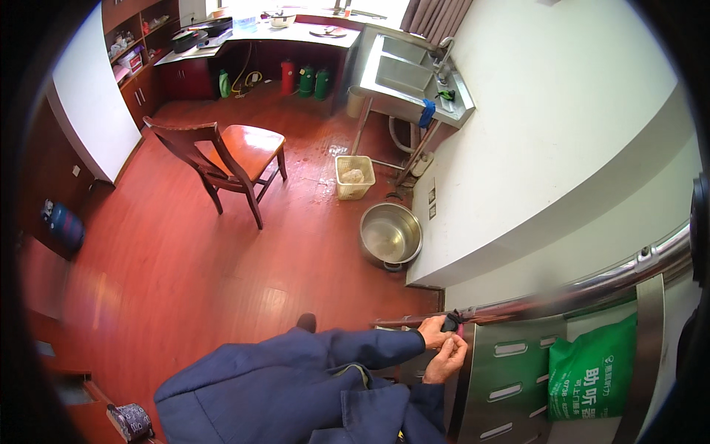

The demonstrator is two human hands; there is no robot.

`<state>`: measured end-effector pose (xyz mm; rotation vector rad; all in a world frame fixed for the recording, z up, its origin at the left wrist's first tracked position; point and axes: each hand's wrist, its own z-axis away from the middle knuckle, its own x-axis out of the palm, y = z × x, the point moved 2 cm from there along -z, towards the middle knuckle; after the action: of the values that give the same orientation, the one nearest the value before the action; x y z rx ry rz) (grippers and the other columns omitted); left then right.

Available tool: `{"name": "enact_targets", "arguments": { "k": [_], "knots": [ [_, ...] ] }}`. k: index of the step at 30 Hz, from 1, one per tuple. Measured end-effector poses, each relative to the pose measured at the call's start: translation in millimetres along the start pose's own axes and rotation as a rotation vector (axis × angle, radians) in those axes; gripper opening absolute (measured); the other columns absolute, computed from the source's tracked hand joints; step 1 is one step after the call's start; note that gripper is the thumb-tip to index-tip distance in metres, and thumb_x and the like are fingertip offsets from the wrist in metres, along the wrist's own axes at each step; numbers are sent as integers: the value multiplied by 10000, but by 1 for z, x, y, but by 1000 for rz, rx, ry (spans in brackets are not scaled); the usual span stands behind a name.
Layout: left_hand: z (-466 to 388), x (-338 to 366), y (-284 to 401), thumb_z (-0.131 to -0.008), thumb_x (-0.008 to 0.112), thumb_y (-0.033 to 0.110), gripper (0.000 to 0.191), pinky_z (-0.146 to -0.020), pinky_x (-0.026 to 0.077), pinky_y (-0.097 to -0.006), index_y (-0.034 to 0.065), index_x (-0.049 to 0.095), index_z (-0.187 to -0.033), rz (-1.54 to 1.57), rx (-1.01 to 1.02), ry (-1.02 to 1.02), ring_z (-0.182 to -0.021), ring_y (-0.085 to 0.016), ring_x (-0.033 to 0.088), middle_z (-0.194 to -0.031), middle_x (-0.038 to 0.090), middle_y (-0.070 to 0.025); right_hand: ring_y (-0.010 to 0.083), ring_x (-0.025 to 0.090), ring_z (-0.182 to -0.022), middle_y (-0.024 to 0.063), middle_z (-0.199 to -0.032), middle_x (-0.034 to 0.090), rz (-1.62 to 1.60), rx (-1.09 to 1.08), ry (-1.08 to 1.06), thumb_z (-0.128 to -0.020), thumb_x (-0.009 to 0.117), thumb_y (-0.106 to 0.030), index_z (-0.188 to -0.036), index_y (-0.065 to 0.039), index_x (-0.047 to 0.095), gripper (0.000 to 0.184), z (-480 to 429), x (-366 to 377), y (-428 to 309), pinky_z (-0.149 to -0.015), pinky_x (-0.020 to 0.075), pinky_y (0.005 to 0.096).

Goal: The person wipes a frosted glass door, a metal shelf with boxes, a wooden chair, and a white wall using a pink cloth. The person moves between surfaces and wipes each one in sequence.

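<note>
Both of my hands are together at the end of a shiny metal rail (554, 299), at the lower right. My left hand (434, 333) has its fingers closed at a small black item (452, 321), perhaps cloth or a strap, against the rail. Just below it, my right hand (446, 362) has its thumb and fingertips pinched together close to the left fingers; whether something thin is between them cannot be told. A bit of pink shows beside the black item. Dark blue sleeves cover both arms.
A slotted metal panel (482, 383) and a green bag (593, 372) bearing writing are at the right. Ahead stand a large metal pot (390, 236), a plastic basket (355, 191), a wooden chair (249, 150) and a steel sink (402, 83). A blue gas cylinder (65, 226) is far left.
</note>
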<state>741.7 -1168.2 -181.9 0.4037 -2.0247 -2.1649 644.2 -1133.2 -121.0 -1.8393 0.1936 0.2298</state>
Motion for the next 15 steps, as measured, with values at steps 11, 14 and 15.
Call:
{"name": "enact_targets", "arguments": {
  "k": [11,14,15],
  "knots": [
    [16,-29,28,-780,696,92,272,-781,532,-419,42,675,-1046,-1,358,56,-892,-332,674,-960,685,-154,246,595,-1083,160,-1145,605,-130,137,67,-1049,501,-262,-1224,33,510,343,3,11,17,-925,485,367],
    [19,-37,23,-772,699,102,300,-812,528,-451,43,664,-1064,-65,445,70,-968,-387,642,-1052,659,-163,248,592,-1090,159,-1182,593,-308,220,21,-1047,505,-274,-1257,32,496,371,2,17,17,-933,477,368],
    [20,-40,22,-775,704,113,305,-817,528,-453,45,662,-1070,-100,466,71,-977,-379,642,-1069,657,-161,249,591,-1092,158,-1194,588,-300,266,6,-1046,507,-276,-1270,27,491,377,1,19,17,-932,479,365]
  ]
}}
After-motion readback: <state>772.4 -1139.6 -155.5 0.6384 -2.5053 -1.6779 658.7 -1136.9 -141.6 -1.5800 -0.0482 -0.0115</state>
